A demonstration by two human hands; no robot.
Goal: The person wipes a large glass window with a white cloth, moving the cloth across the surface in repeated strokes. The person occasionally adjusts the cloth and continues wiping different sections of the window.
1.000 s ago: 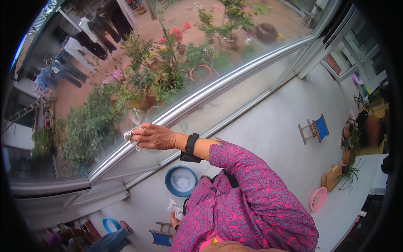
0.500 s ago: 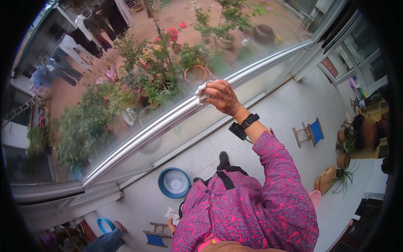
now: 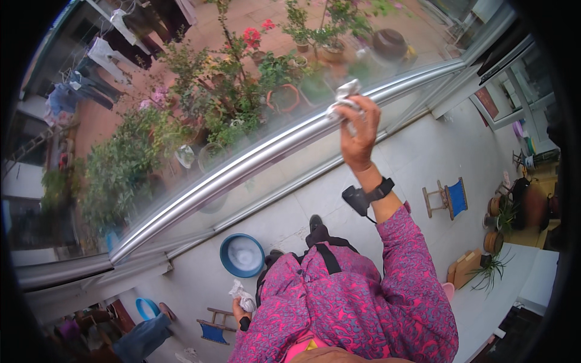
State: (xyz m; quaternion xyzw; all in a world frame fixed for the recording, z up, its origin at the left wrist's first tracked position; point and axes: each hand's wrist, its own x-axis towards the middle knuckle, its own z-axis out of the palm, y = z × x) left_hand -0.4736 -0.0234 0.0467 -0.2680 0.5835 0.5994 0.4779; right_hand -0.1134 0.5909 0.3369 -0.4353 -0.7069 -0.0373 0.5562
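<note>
My right hand (image 3: 361, 130) is raised at the window, closed on a white cloth (image 3: 346, 100). The cloth lies against the silver window rail (image 3: 290, 137) and the glass just above it. A black device is strapped to my right wrist. Low at my left side, my left hand (image 3: 240, 311) grips a second, crumpled white cloth (image 3: 242, 295); its fingers show only in part. On the floor in front of me stands a blue basin (image 3: 225, 264) with sudsy water in it.
Folding stools with blue seats stand at the right (image 3: 458, 198) and at lower left (image 3: 213, 333). Wooden boards (image 3: 465, 269) and a potted plant (image 3: 493, 272) are at the right. Another person's legs (image 3: 145, 339) show at lower left. Beyond the glass are potted plants and hanging laundry.
My right hand has moved right along the rail with its cloth, and the wrist has turned more upright. My left hand and its cloth have come farther into view.
</note>
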